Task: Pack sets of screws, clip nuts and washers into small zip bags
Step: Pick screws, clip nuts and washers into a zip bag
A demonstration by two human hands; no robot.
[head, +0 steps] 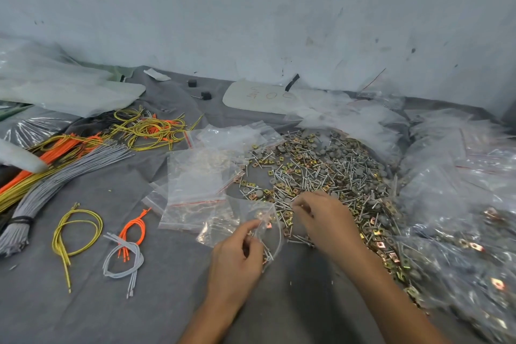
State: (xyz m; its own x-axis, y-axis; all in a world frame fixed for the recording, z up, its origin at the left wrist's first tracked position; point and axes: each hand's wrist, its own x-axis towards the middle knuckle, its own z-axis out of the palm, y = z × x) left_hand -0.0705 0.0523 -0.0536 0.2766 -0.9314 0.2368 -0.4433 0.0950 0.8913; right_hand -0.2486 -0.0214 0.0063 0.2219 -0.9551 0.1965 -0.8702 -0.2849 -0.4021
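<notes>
Seemingly pinched, zip bag fans above left hand.

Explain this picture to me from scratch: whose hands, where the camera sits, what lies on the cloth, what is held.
There is no machine here: a person works with bare hands, and the one picture comes from a camera worn on their head, looking down. The left hand pinches a small zip bag with a few parts inside. The right hand reaches into a loose pile of screws, clip nuts and washers; whether it has picked anything up is unclear. Beside the pile lie empty zip bags, at the right filled bags, at the left grey, yellow and orange wires, all on a grey cloth.
</notes>
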